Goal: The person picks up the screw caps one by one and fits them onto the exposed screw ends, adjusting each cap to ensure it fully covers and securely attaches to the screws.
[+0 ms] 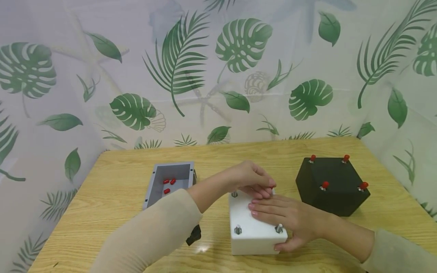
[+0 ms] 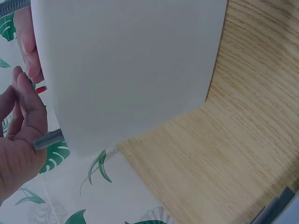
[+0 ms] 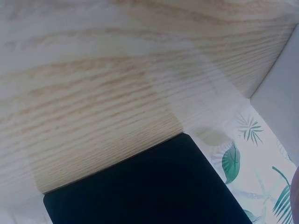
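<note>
A white box stands on the table, with upright metal bolts at the corners of its top. At its far right corner my left hand pinches a small red cap, mostly hidden by the fingers. The left wrist view shows the red cap by the fingertips, beside the box's top edge. My right hand rests on the box with straight fingers across the top and its thumb at the near right edge. In the right wrist view, little of that hand shows.
To the left stands a grey open bin holding several red caps. A black box with red-capped bolts stands on the right. Part of a black object shows beneath the left sleeve. A leaf-print curtain hangs behind the wooden table.
</note>
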